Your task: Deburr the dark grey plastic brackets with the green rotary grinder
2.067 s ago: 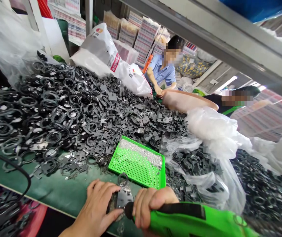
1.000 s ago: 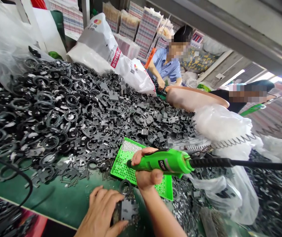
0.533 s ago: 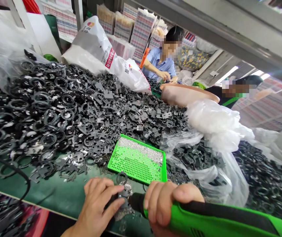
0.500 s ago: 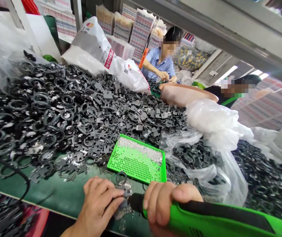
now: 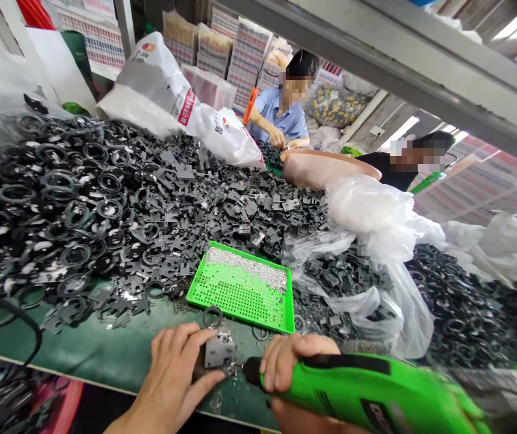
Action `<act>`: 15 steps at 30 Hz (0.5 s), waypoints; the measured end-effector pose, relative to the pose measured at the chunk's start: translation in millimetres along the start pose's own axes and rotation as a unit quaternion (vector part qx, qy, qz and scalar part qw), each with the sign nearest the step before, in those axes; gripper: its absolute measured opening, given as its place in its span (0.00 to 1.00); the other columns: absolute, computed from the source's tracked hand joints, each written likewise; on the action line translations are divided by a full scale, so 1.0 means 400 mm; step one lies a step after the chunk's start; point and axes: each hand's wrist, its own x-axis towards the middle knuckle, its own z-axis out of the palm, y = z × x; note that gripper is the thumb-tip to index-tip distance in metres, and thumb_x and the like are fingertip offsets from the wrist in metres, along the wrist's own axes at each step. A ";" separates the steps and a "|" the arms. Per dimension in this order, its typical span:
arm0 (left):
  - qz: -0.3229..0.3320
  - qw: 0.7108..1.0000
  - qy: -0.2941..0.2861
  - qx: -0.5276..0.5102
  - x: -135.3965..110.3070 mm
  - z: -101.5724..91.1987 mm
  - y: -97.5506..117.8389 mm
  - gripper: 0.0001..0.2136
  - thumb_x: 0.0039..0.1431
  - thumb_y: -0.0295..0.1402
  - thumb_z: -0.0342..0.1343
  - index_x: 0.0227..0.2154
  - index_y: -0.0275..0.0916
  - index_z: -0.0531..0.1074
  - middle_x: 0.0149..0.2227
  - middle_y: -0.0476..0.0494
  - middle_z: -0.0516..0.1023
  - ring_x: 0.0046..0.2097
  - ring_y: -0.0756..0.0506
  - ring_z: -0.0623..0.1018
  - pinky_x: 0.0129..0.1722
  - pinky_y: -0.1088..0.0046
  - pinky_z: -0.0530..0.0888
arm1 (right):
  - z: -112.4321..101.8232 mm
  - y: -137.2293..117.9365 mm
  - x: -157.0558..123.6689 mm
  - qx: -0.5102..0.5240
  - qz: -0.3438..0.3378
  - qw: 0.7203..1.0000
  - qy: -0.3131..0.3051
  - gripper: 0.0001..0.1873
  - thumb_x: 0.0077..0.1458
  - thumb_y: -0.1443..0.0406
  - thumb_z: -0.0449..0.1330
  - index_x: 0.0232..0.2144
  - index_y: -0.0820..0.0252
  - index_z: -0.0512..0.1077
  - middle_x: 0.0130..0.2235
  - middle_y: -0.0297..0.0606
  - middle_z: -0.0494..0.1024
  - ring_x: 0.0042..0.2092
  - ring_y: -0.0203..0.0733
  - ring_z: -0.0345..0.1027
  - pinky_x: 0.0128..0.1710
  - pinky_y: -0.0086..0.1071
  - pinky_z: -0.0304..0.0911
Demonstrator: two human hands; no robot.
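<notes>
My right hand [image 5: 288, 367] is wrapped round a green and black electric screwdriver [image 5: 353, 386], held sideways. Its black nose points left, and the bit ends close to the lower right corner of a flat grey plastic part [image 5: 219, 351]. Thumb and fingers of my left hand [image 5: 179, 367] grip this part at its left side, against the green table. A dark ring [image 5: 212, 316] sits at the part's upper edge; I cannot tell whether they are joined. Just beyond lies a green perforated tray [image 5: 235, 289] with many tiny silvery pieces along its far side.
Heaps of dark rings [image 5: 72, 211] and grey clips [image 5: 240, 211] cover the table behind the tray. Clear plastic bags [image 5: 376, 223] lie to the right. A black cable [image 5: 23, 313] curves at the left, above a red tub [image 5: 70, 404]. Two people [image 5: 280, 114] sit beyond.
The screwdriver has drawn slightly back and turned, its bit now lower on the part. My left fingers have spread wider, so more of the grey part shows. The whole view has shifted a little.
</notes>
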 end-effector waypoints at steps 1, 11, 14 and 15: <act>-0.003 1.000 -0.002 0.005 0.000 0.004 -0.005 0.19 0.58 0.39 0.60 0.51 0.44 0.66 0.45 0.42 0.71 0.45 0.40 0.72 0.46 0.61 0.65 | 0.002 0.006 -0.001 0.020 -0.012 1.000 -0.009 0.25 0.44 0.39 0.59 0.35 0.45 0.76 0.19 0.32 0.73 0.21 0.42 0.66 0.23 0.34 0.64; -0.002 0.999 -0.025 -0.023 0.006 -0.003 -0.012 0.17 0.58 0.36 0.61 0.49 0.46 0.67 0.45 0.45 0.76 0.45 0.40 0.73 0.47 0.61 0.64 | 0.020 0.049 -0.001 0.037 0.005 0.999 -0.014 0.25 0.42 0.38 0.59 0.30 0.49 0.75 0.19 0.30 0.72 0.21 0.38 0.61 0.24 0.31 0.59; -0.001 0.999 -0.022 -0.029 0.014 0.004 -0.006 0.18 0.57 0.35 0.62 0.49 0.45 0.67 0.45 0.46 0.77 0.45 0.41 0.74 0.47 0.61 0.64 | 0.029 0.071 0.000 0.030 -0.009 1.000 0.002 0.29 0.36 0.35 0.59 0.29 0.48 0.74 0.17 0.28 0.70 0.18 0.37 0.59 0.21 0.30 0.57; 0.000 0.999 -0.023 -0.034 0.017 0.006 -0.005 0.18 0.56 0.35 0.62 0.49 0.45 0.67 0.44 0.46 0.77 0.44 0.41 0.74 0.47 0.61 0.65 | 0.032 0.074 0.003 0.026 -0.015 1.000 0.002 0.29 0.37 0.35 0.59 0.29 0.48 0.74 0.16 0.28 0.69 0.17 0.37 0.58 0.19 0.30 0.56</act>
